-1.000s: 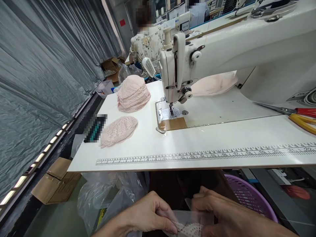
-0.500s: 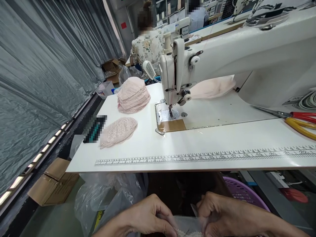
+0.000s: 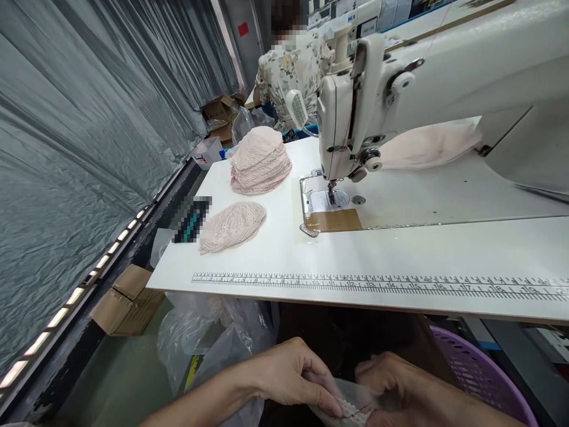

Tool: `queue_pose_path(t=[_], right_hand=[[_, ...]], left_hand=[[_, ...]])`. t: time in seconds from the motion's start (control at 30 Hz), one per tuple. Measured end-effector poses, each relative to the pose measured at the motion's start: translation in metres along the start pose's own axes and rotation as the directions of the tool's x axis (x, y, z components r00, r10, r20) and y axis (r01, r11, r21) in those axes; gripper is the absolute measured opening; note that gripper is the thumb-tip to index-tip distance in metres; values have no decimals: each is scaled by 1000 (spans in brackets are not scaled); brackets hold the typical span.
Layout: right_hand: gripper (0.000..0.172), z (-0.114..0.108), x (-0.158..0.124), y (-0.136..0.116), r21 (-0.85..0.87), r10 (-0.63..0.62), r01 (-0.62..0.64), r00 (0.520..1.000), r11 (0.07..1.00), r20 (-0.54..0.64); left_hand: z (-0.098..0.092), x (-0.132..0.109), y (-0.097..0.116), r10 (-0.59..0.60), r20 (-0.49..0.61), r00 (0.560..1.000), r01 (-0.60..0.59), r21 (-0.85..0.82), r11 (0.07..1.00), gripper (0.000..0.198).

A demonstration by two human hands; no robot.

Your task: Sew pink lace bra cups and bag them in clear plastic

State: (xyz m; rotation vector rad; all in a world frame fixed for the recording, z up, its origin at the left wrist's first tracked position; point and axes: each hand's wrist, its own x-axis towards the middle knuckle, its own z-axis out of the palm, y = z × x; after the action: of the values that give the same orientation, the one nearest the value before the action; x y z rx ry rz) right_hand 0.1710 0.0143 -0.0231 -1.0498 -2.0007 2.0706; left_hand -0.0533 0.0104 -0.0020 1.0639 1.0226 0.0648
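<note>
Below the table's front edge, my left hand point(image 3: 299, 375) pinches a piece of sheer white fabric point(image 3: 322, 413) with a pale lacy edge between thumb and fingers. My right hand point(image 3: 395, 388) is closed on the other side of the same fabric, its fingertips partly hidden behind the cloth. A short dark thread-like line crosses the lacy edge between the two hands. Up on the table, a single pale pink lace cup point(image 3: 233, 226) lies in front of a stack of pink lace cups point(image 3: 260, 161). Neither hand touches these.
A white sewing machine point(image 3: 338, 118) stands on the white table point(image 3: 275, 261), which has a printed ruler point(image 3: 355, 284) along its front. More pink fabric point(image 3: 431, 145) lies behind the needle. A purple basket point(image 3: 480, 379), plastic bags point(image 3: 200, 332) and a cardboard box point(image 3: 127, 302) are below. Another person point(image 3: 288, 71) sits ahead.
The view has swung, so the table and machine sit differently and the scissors have left the frame. Both hands still grip the fabric, and more of its lacy edge shows between them.
</note>
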Motion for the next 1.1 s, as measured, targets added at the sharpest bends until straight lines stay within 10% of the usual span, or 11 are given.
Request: queue_pose_path(t=[0.57,1.1], right_hand=[[25,-5,4,-4,154,75,-74,997,985,-2],[34,-2,9,-1,182,-101,99,995,978,3]], left_hand=[[-5,1,-8,144,-56,988,-137,100,985,53],[-6,-6,-11,134,-173,976,-97,204,974,43]])
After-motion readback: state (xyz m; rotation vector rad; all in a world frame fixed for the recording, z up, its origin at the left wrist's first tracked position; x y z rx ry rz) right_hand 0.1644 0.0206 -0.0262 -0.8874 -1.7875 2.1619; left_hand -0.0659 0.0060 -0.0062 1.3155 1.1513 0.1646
